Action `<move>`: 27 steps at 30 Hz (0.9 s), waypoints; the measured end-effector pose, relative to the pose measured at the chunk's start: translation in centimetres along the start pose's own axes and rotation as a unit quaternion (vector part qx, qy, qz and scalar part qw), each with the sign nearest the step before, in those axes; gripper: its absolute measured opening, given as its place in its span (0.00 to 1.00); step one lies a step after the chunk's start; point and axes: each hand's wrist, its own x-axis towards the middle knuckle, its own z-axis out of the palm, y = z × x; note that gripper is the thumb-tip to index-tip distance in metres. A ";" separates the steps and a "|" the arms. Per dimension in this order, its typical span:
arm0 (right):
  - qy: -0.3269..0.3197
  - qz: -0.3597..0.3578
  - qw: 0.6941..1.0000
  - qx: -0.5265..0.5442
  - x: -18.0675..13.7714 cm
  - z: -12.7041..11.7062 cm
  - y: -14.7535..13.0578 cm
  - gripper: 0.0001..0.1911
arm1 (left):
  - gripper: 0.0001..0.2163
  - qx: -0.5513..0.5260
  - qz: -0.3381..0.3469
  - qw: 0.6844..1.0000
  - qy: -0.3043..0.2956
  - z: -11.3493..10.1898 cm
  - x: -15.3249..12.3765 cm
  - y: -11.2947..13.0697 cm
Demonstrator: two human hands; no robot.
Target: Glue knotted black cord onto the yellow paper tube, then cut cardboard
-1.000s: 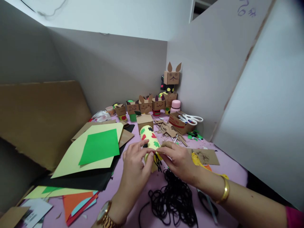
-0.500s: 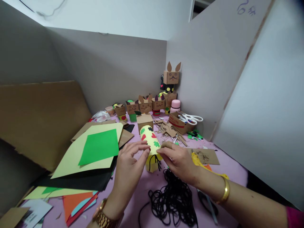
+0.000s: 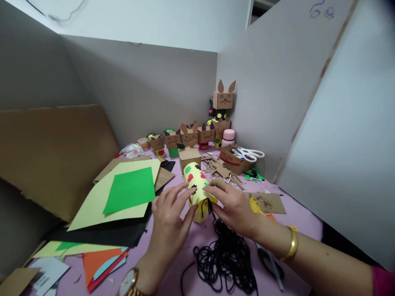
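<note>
Two hands meet at the near end of a yellow paper tube (image 3: 195,169), one on either side. The left hand (image 3: 171,214) has its fingers parted and its thumb well away from the index finger, the tips at the tube's left side and rim; whether they press on the paper cannot be told. The right hand (image 3: 234,209) curls in from the other side, fingertips on top of the tube and thumb lower, by the rim; whether it pinches the paper cannot be made out either.

The tube lies on its side directly ahead, between the hands, its long axis running away from the person and slightly left. Neither hand is clearly the nearer one. The far end appears to touch a cardboard box (image 3: 189,155). Red, green and black paper shapes (image 3: 190,177) dot its upper side, and strands of black cord (image 3: 207,201) hang at the near rim, between the thumbs.

Below the right hand, a tangled heap of black string (image 3: 226,261) lies on the purple tablecloth (image 3: 304,209). Left of the left hand, a green sheet (image 3: 129,191) rests on a larger pale yellow sheet (image 3: 89,209). Farther off, white-handled scissors (image 3: 253,154) sit at a small carton (image 3: 230,161) on the right, and cardboard figures (image 3: 189,139) stand at the back.
</note>
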 end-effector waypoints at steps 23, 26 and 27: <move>0.031 0.003 0.998 0.063 0.0 -0.4 -0.1 0.11 | 0.10 0.032 0.043 0.997 0.058 0.9 1.6 2.3; 0.035 0.011 0.997 0.067 -0.2 -0.2 -0.1 0.16 | 0.11 0.031 0.054 0.996 0.067 1.1 1.6 2.4; 0.035 0.013 0.997 0.067 -0.2 -0.1 -0.1 0.17 | 0.11 0.028 0.055 0.996 0.069 1.2 1.6 2.4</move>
